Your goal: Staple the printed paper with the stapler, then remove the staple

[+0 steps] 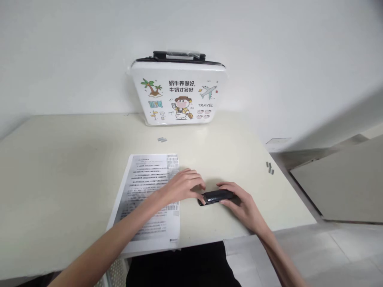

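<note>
A black stapler point(218, 195) lies on the pale table, right of a stack of printed sheets point(143, 223). My right hand point(243, 205) holds its right end between thumb and fingers. At the other end, the thumb of my left hand point(186, 186) touches the stapler's tip, its fingers curved above the table with a gap below them. The left forearm crosses over the printed sheets.
A white case point(179, 75) with cartoon prints and a black handle stands against the wall at the back of the table point(60, 179). Small grey staple strips point(162, 139) lie before it, and more strips point(269, 168) near the right edge.
</note>
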Demonstrator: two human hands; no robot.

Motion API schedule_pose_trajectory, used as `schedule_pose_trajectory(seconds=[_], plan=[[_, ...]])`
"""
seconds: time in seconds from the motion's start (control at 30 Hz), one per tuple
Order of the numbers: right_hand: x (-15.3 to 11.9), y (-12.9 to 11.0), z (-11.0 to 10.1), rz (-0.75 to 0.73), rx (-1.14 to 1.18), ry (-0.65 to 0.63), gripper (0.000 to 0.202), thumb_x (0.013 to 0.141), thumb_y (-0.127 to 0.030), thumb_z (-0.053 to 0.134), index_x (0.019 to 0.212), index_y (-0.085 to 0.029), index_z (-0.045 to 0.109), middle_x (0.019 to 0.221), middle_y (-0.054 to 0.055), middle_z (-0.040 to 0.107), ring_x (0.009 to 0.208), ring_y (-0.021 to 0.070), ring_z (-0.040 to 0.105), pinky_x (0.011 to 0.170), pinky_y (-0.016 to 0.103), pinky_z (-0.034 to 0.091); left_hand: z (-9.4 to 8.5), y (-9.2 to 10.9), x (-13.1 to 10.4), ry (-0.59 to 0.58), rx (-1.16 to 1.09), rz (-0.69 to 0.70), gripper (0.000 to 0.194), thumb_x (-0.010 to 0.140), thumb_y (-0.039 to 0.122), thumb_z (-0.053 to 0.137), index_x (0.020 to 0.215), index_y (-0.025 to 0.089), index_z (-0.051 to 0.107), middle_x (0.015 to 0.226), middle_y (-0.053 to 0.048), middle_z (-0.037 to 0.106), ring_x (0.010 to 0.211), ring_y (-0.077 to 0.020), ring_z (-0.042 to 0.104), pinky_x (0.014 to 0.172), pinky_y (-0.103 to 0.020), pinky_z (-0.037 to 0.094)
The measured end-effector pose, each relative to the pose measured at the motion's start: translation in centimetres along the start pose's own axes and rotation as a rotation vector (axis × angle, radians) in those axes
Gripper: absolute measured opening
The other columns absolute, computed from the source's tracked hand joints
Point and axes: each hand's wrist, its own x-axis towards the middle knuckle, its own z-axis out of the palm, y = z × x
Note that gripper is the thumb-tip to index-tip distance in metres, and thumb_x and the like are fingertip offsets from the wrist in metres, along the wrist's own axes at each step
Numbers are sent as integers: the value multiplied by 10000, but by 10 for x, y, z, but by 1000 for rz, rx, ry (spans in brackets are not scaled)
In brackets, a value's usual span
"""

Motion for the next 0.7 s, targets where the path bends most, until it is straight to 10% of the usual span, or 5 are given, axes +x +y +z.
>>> schedule_pose_trajectory(seconds=[0.37, 0.7], plan=[[-2, 1, 4, 11, -44, 33, 253, 967, -401, 729, 1194, -295, 696, 1294, 81, 722, 1197, 273, 694, 1029, 399, 561, -18, -4, -23, 76, 40, -99, 389, 847, 552, 842, 980, 212, 709, 975, -23, 755, 953, -218, 679, 895, -346, 479], [-5, 0, 5, 57, -31, 22, 268, 973, -435, 714, 1183, -271, 686, 1265, 95, 722, 1171, 273, 691, 1015, 407, 556, -74, -3, -115, 257, 295, -391, 218, 1063, 383, 564, 1135, 223, 693, 1208, -65, 717, 1203, -256, 633, 1078, -458, 501]])
